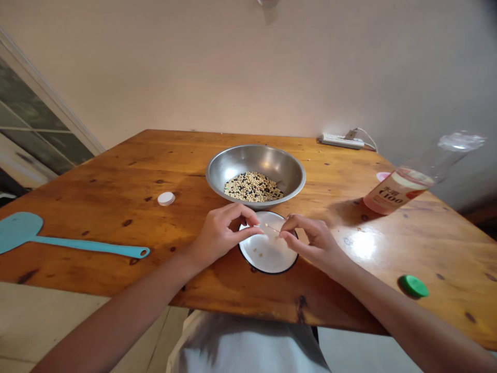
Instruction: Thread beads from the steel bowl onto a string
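A thin pale stick [272, 228] spans the gap between my hands, above a small white enamel plate with a dark rim [267, 256]. My right hand [308, 241] pinches the stick's near end between thumb and fingers. My left hand [221, 233] rests at the plate's left rim, its curled fingertips close to the far end, where a tiny pale bit shows. Whether those fingers grip the stick is unclear. A few pale beans [256, 249] lie on the plate. Behind it stands a steel bowl [255, 165] holding mixed pale and black beans [253, 187].
The wooden table [93, 207] holds a turquoise spatula [73, 241], a white cap [166, 198], a green cap [413, 286] and a tilted bottle with a pink label [399, 191]. A power strip [341, 141] lies at the back edge, against the wall.
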Demonstrator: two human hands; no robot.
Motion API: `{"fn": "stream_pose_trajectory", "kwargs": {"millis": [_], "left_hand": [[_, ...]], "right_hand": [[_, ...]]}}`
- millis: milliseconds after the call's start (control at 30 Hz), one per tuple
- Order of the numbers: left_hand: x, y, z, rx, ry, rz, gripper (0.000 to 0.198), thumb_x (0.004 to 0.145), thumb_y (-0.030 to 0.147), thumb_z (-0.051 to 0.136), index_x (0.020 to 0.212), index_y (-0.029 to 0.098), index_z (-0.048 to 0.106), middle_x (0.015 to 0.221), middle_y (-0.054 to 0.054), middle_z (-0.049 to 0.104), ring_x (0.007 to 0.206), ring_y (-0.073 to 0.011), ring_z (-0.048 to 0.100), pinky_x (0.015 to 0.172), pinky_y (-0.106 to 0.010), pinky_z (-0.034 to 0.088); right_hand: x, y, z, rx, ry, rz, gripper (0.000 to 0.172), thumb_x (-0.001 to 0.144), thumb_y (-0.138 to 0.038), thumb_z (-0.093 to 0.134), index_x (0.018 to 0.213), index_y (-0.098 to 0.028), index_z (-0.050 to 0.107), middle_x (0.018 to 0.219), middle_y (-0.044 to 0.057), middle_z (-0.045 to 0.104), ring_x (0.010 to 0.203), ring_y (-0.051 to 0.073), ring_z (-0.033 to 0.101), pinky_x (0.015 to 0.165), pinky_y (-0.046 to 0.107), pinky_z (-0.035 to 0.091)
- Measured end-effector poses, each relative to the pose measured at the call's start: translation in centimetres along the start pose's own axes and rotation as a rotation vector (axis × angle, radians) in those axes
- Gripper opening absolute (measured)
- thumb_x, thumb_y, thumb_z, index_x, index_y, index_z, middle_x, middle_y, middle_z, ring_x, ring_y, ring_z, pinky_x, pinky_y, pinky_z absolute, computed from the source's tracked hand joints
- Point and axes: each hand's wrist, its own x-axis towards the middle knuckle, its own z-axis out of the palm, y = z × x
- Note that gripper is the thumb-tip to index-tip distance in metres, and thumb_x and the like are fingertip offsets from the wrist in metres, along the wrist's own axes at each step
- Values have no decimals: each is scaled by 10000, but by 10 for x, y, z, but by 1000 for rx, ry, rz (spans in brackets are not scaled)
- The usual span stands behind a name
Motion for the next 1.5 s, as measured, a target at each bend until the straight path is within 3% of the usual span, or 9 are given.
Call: {"fn": "stream_pose_trajectory", "kwargs": {"millis": [200,467,767,1033,1500], "left_hand": [[2,4,-1,-72,-71,-31,183,743,276,716,888,181,657,842,-13,716,735,-117,644,700,-205,506],[2,2,-2,-104,18,-109,139,783,304,672,770,167,648,755,-18,695,713,-131,638,675,-219,496],[1,-2,8,-148,-125,-2,110,790,279,670,767,174,694,748,-32,710,690,-131,650,658,-217,493],[-2,-3,10,-153,-96,0,92,782,252,677,756,164,667,734,-46,706,673,-140,649,640,-229,514],[3,6,9,-41,-44,206,52,779,147,664,773,185,699,749,-37,705,702,-136,654,655,-225,528]], "right_hand": [[0,0,-1,49,8,32,158,868,-260,536,730,-195,579,647,-6,584,620,130,536,588,242,399],[1,-2,0,55,10,58,195,874,-306,538,723,-196,593,675,7,619,634,141,555,604,256,411],[4,-5,3,-12,25,-82,303,903,-411,513,742,-190,644,643,11,644,607,132,534,665,286,400],[5,-2,7,13,38,-88,304,891,-428,529,765,-186,662,679,10,693,621,131,565,716,303,395],[6,11,16,65,90,-100,386,860,-528,520,789,-199,707,560,11,708,557,141,558,704,324,366]]}}
